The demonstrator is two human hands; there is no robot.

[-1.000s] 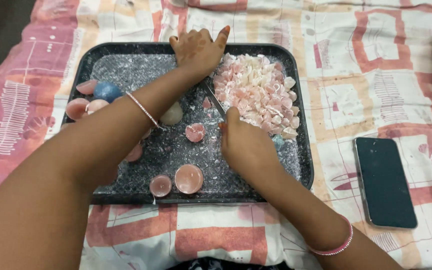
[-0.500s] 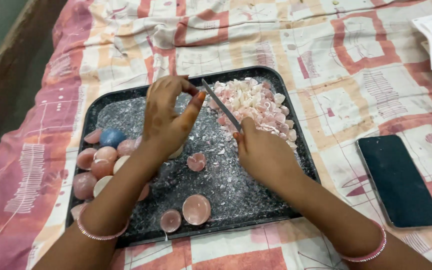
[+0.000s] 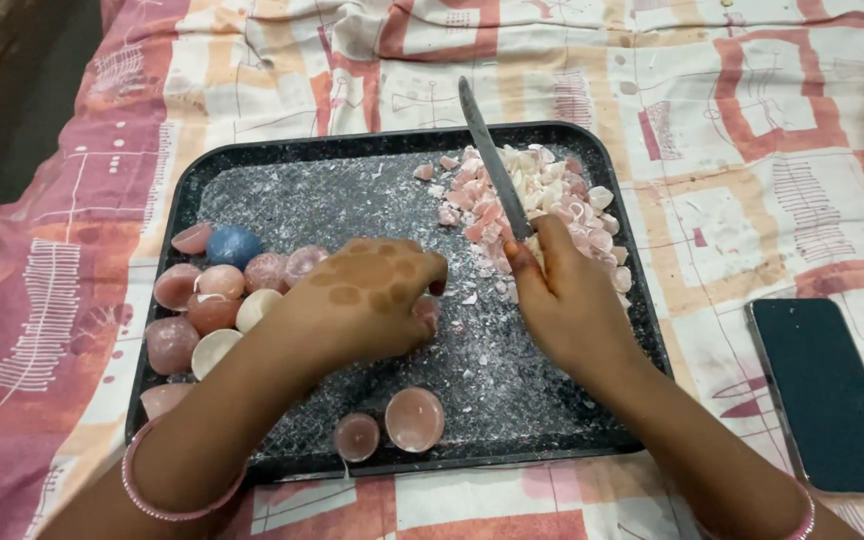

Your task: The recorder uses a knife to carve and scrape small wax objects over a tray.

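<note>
A dark tray (image 3: 392, 140) lies on a patterned bedsheet. My right hand (image 3: 572, 300) grips a knife (image 3: 490, 155) whose blade points away, over a heap of pink and white cut pieces (image 3: 542, 205) at the tray's right. My left hand (image 3: 362, 300) is cupped palm-down at the tray's middle, closed over a small pink half-round piece (image 3: 426, 310) that mostly hides under the fingers. Pink, white and one blue half-round pieces (image 3: 217, 290) are clustered at the tray's left. Two pink half-rounds (image 3: 392, 425) sit near the front rim.
A dark phone (image 3: 827, 390) lies face-up on the sheet to the right of the tray. White crumbs cover the tray floor. A dark floor strip (image 3: 12, 110) runs along the bed's left edge.
My left hand has come down from the tray's far rim to the middle and closed over a pink piece. My right hand has raised the knife blade toward the cut heap.
</note>
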